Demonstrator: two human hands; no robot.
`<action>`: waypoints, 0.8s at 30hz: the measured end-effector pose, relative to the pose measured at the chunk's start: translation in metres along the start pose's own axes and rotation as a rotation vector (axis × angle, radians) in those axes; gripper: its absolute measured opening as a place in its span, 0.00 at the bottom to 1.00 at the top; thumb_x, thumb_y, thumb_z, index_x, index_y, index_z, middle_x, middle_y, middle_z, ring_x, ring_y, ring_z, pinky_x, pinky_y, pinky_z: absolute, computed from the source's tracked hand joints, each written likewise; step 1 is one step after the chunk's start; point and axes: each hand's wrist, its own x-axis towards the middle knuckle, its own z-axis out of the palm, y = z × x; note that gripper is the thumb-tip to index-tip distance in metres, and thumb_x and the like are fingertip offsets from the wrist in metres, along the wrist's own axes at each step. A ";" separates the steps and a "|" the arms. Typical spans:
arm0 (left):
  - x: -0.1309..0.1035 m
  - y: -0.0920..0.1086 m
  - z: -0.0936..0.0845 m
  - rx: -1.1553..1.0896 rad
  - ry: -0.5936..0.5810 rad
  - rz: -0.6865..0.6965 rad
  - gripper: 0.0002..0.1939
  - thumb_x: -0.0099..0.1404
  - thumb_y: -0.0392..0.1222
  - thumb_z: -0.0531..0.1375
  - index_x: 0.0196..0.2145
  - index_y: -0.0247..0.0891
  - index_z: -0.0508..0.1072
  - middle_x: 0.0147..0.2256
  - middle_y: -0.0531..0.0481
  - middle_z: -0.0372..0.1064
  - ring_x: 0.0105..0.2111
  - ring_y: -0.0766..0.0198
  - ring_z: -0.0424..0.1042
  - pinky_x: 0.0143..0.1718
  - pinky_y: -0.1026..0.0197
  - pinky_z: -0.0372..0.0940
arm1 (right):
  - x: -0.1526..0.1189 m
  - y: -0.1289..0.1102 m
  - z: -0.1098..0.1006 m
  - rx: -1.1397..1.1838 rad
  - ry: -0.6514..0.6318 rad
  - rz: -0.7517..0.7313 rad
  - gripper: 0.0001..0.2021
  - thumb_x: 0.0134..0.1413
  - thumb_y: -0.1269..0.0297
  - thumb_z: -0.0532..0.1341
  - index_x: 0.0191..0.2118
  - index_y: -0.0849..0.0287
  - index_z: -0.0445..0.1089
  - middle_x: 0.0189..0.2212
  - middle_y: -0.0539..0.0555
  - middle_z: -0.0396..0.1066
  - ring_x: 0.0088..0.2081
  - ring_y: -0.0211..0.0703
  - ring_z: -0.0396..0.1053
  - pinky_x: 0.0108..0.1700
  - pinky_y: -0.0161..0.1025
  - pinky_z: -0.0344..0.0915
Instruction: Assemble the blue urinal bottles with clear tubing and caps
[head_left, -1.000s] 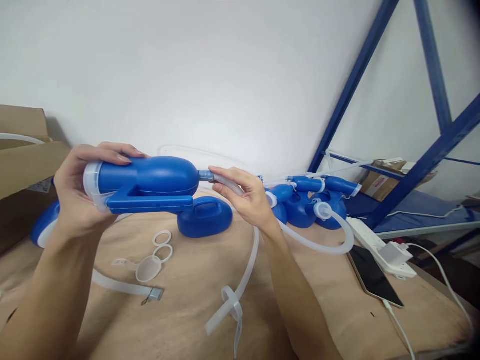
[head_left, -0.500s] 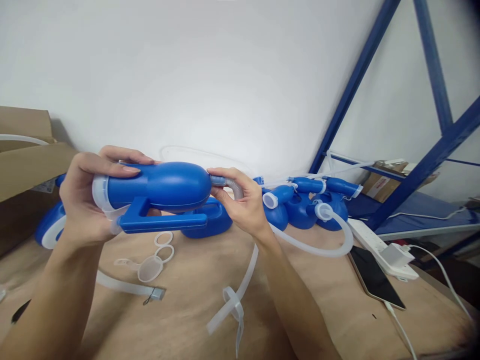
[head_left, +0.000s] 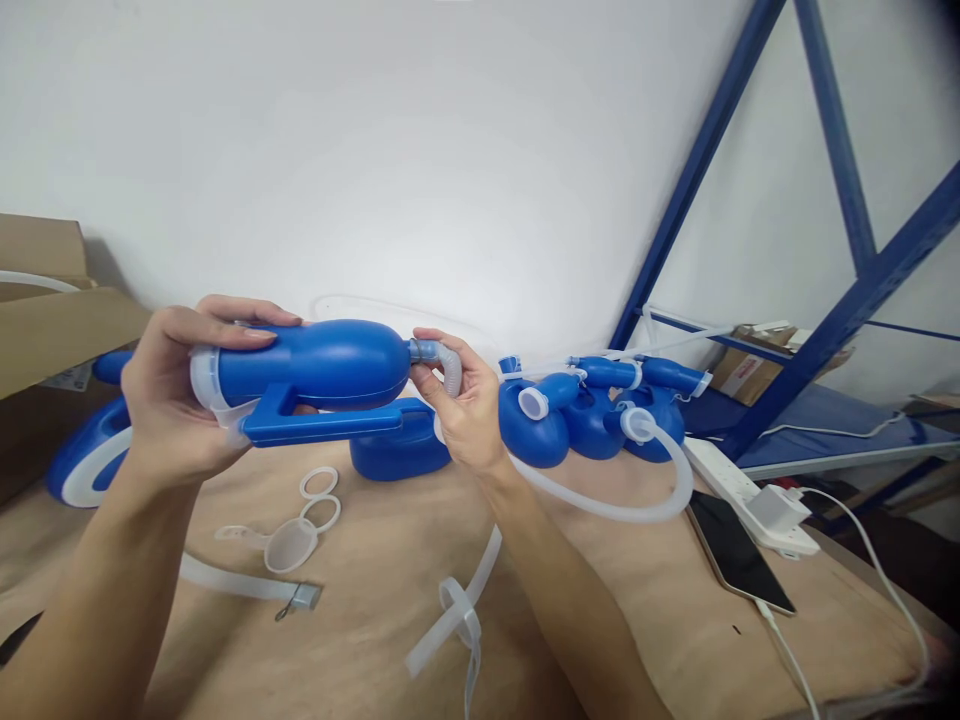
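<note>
My left hand [head_left: 169, 385] is wrapped round the capped left end of a blue bottle [head_left: 337, 362], held sideways above the table with its handle facing me. A translucent collar [head_left: 206, 380] rings that end. At the bottle's rounded right end, my right hand [head_left: 469, 400] pinches a bent grey corrugated tube [head_left: 448, 365], whose tip meets the bottle. Below on the table lie a translucent cap with rings [head_left: 291, 545], a flat hose with a grey end piece [head_left: 306, 597], and a clear tube with a looped strap [head_left: 457, 610].
Several blue bottles [head_left: 536, 430] with white caps and hoses stand behind to the right. A phone [head_left: 739, 550] and a power strip [head_left: 720, 475] lie at the right, near a blue shelf frame [head_left: 697, 190]. A cardboard box [head_left: 67, 335] is at the left.
The view has shifted slightly. My right hand has turned a little, and more of the grey tube shows between its fingers. My left hand keeps its hold on the bottle.
</note>
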 end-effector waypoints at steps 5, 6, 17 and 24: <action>0.000 0.001 -0.002 0.021 -0.001 -0.017 0.30 0.45 0.50 0.80 0.44 0.41 0.77 0.43 0.42 0.80 0.43 0.52 0.80 0.38 0.53 0.77 | -0.001 0.004 0.000 -0.130 0.083 -0.066 0.17 0.63 0.52 0.65 0.52 0.54 0.74 0.46 0.57 0.77 0.45 0.46 0.76 0.51 0.45 0.76; 0.000 0.001 -0.001 0.022 -0.005 -0.025 0.30 0.46 0.50 0.80 0.43 0.40 0.77 0.44 0.42 0.80 0.43 0.52 0.80 0.38 0.53 0.77 | -0.001 0.006 -0.001 -0.150 0.092 -0.073 0.16 0.64 0.53 0.64 0.53 0.54 0.74 0.47 0.57 0.77 0.45 0.46 0.76 0.51 0.45 0.76; -0.002 0.007 -0.001 -0.003 -0.069 -0.100 0.25 0.55 0.51 0.77 0.45 0.38 0.74 0.45 0.41 0.77 0.47 0.56 0.78 0.45 0.54 0.75 | 0.006 -0.008 -0.019 -0.092 -0.133 0.024 0.14 0.60 0.62 0.67 0.51 0.56 0.76 0.48 0.55 0.77 0.49 0.45 0.76 0.54 0.42 0.74; -0.001 0.015 -0.001 0.017 -0.131 -0.122 0.26 0.55 0.51 0.77 0.45 0.40 0.74 0.47 0.41 0.75 0.47 0.54 0.78 0.45 0.52 0.75 | 0.009 -0.016 -0.029 -0.097 -0.191 0.121 0.16 0.58 0.58 0.70 0.50 0.56 0.77 0.45 0.53 0.79 0.43 0.43 0.78 0.50 0.41 0.75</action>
